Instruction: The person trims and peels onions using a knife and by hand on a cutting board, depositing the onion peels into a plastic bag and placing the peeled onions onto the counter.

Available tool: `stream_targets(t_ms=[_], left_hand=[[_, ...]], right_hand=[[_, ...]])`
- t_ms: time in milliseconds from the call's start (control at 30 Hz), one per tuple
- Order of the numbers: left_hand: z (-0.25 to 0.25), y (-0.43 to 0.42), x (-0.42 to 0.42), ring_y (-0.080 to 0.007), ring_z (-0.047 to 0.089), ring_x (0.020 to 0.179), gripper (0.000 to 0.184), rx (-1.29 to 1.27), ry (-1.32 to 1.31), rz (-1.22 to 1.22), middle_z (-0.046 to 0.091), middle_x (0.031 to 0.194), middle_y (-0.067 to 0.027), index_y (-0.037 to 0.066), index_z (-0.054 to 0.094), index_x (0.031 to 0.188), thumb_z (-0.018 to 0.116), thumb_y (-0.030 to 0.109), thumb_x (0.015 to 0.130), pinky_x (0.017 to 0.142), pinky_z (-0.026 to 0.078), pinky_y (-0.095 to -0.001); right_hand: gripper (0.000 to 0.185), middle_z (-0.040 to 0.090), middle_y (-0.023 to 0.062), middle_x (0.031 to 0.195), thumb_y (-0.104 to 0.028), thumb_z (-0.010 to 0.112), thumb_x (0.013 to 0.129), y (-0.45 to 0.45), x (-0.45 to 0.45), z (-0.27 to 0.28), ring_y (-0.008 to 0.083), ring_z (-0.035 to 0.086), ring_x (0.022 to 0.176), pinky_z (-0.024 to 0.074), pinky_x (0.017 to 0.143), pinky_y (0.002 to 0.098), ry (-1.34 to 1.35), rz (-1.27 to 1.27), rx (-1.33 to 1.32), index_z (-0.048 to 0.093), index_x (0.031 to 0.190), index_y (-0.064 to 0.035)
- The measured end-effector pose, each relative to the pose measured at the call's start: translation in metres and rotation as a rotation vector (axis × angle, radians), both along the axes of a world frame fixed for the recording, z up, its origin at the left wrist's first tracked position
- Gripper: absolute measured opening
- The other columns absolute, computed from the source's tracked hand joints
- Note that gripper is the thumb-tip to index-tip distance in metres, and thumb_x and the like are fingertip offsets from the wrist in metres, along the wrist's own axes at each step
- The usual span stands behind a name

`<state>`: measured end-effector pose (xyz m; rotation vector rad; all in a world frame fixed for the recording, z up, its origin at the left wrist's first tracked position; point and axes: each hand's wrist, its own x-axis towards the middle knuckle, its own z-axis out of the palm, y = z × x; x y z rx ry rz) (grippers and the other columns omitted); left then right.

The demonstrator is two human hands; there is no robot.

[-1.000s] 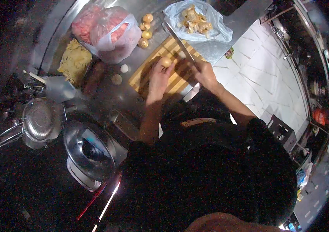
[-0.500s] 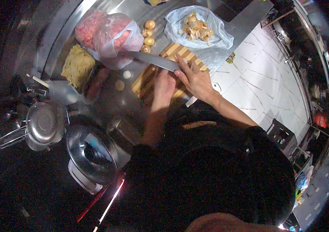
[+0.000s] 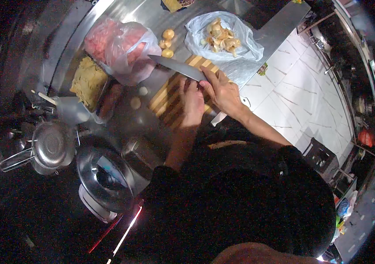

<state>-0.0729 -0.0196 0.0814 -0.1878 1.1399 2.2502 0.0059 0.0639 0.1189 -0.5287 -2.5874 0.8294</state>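
Over the striped wooden cutting board (image 3: pixel 165 102), my right hand (image 3: pixel 222 91) grips a large knife (image 3: pixel 176 65), its blade pointing to the upper left. Close under the blade is my left hand (image 3: pixel 192 100), with its fingers bent; whatever it holds is hidden by the blade and fingers. Beyond the board, several small yellow-brown onions (image 3: pixel 167 43) stand in a row. A pale plastic bag (image 3: pixel 195 40) holds onion skins (image 3: pixel 223 38). Two pale round pieces (image 3: pixel 143 91) lie left of the board.
Pink meat in clear bags (image 3: pixel 123 46) lies at the upper left, beside a container of yellow food (image 3: pixel 89 81). Lower left are a strainer (image 3: pixel 53 144), a large metal bowl (image 3: pixel 103 176) and a metal tray (image 3: pixel 142 154). A tiled floor (image 3: pixel 284 97) lies to the right.
The knife has swung from the board's right side across to the left, over my left hand. The onion seen earlier in my left hand is now out of sight.
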Motion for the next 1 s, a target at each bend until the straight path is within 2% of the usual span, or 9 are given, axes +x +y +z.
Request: stream_targets(t_ms=[133, 233, 367, 533, 633, 733, 833, 933, 1000], left_hand=[[-0.006, 0.018, 0.004, -0.0167, 0.054, 0.1, 0.021, -0.015, 0.047, 0.04, 0.055, 0.11, -0.006, 0.009, 0.05, 0.111, 0.055, 0.01, 0.091, 0.084, 0.045, -0.0335], [-0.006, 0.032, 0.003, -0.018, 0.054, 0.1, 0.022, -0.005, 0.03, 0.045, 0.056, 0.109, -0.0063, 0.008, 0.052, 0.11, 0.057, 0.015, 0.09, 0.087, 0.045, -0.0345], [-0.024, 0.042, -0.024, -0.0215, 0.054, 0.104, 0.024, 0.221, -0.015, -0.122, 0.059, 0.11, -0.0074, 0.006, 0.056, 0.109, 0.057, 0.02, 0.09, 0.095, 0.042, -0.0363], [-0.038, 0.059, -0.048, -0.0263, 0.052, 0.108, 0.031, 0.41, -0.101, -0.308, 0.057, 0.117, -0.0101, 0.004, 0.055, 0.112, 0.061, 0.021, 0.086, 0.097, 0.041, -0.0378], [-0.03, 0.063, -0.054, -0.0302, 0.05, 0.113, 0.035, 0.556, -0.138, -0.38, 0.052, 0.123, -0.0143, 0.002, 0.053, 0.114, 0.063, 0.019, 0.085, 0.098, 0.041, -0.0373], [-0.023, 0.077, -0.062, -0.0339, 0.046, 0.117, 0.037, 0.491, -0.133, -0.354, 0.048, 0.126, -0.0173, 0.001, 0.051, 0.115, 0.063, 0.019, 0.085, 0.1, 0.04, -0.0379], [-0.032, 0.095, -0.073, -0.0346, 0.045, 0.118, 0.036, 0.433, -0.249, -0.276, 0.048, 0.126, -0.0169, 0.0, 0.051, 0.114, 0.062, 0.02, 0.086, 0.103, 0.04, -0.039], [-0.042, 0.11, -0.081, -0.025, 0.053, 0.11, 0.025, 0.303, -0.08, -0.282, 0.059, 0.106, -0.0089, 0.004, 0.056, 0.106, 0.059, 0.021, 0.089, 0.097, 0.044, -0.0377], [-0.046, 0.115, -0.084, -0.023, 0.055, 0.105, 0.024, 0.251, -0.097, -0.231, 0.059, 0.104, -0.0074, 0.005, 0.056, 0.106, 0.061, 0.02, 0.088, 0.095, 0.046, -0.037]], right_hand=[[0.043, 0.057, 0.0215, 0.084, -0.042, 0.046, 0.091, 0.017, -0.006, -0.011, 0.0381, 0.06, 0.064, 0.0483, 0.05, 0.0457, 0.045, -0.03, -0.07, 0.048, 0.121, -0.0101], [0.042, 0.061, 0.0197, 0.09, -0.043, 0.04, 0.094, 0.036, -0.013, -0.016, 0.0353, 0.062, 0.077, 0.05, 0.064, 0.0426, 0.04, -0.034, -0.311, 0.052, 0.115, -0.0079], [0.052, 0.062, 0.0145, 0.094, -0.046, 0.035, 0.096, 0.077, -0.018, -0.001, 0.0253, 0.057, 0.087, 0.0432, 0.083, 0.0345, -0.017, 0.049, -0.965, 0.058, 0.109, -0.0013], [0.057, 0.063, 0.0152, 0.088, -0.05, 0.036, 0.095, 0.114, -0.03, -0.016, 0.0267, 0.059, 0.083, 0.0449, 0.077, 0.0341, -0.043, -0.037, -0.799, 0.057, 0.108, 0.0006], [0.059, 0.064, 0.0187, 0.078, -0.052, 0.033, 0.094, 0.134, -0.035, -0.022, 0.035, 0.062, 0.079, 0.0472, 0.074, 0.0421, -0.058, -0.141, -0.69, 0.059, 0.102, 0.0007], [0.06, 0.063, 0.0247, 0.078, -0.051, 0.03, 0.094, 0.159, -0.042, -0.054, 0.0388, 0.063, 0.077, 0.0478, 0.071, 0.0455, -0.146, -0.058, -0.35, 0.061, 0.099, 0.0], [0.059, 0.061, 0.0289, 0.082, -0.047, 0.029, 0.096, 0.163, -0.049, -0.059, 0.0441, 0.06, 0.079, 0.0472, 0.071, 0.049, -0.183, -0.027, -0.292, 0.061, 0.098, 0.0018], [0.056, 0.061, 0.0303, 0.083, -0.045, 0.03, 0.096, 0.164, -0.056, -0.056, 0.0452, 0.059, 0.081, 0.0466, 0.073, 0.0495, -0.15, -0.053, -0.315, 0.061, 0.099, 0.0018], [0.056, 0.061, 0.0305, 0.084, -0.045, 0.03, 0.096, 0.163, -0.057, -0.049, 0.0445, 0.059, 0.083, 0.0463, 0.075, 0.0485, -0.099, -0.052, -0.366, 0.061, 0.098, 0.0017]])
